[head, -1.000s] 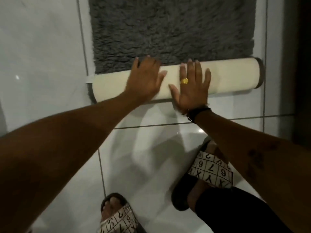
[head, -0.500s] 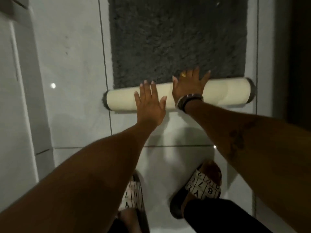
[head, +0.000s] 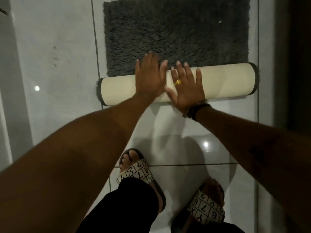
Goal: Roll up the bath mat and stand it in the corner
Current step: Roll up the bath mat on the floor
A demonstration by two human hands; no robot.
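Observation:
A dark grey shaggy bath mat [head: 176, 36] lies flat on the white tiled floor, its near end wound into a cream-backed roll [head: 227, 81] that runs left to right. My left hand [head: 149, 76] lies flat on the roll's middle, fingers spread and reaching onto the grey pile. My right hand [head: 186, 88], with a gold ring and a dark wristband, presses flat on the roll beside it, fingers apart. Neither hand wraps around the roll. Both hands hide the roll's centre.
My two feet in patterned slippers [head: 134, 170] [head: 208, 209] stand on the glossy tiles just behind the roll. A pale wall edge or step [head: 11, 81] runs along the left. A dark vertical surface [head: 296, 64] borders the right side.
The roll has grown thicker and moved farther along the mat. My left hand has shifted forward onto the roll's top, my right hand drew back to its near side, and my feet stepped forward.

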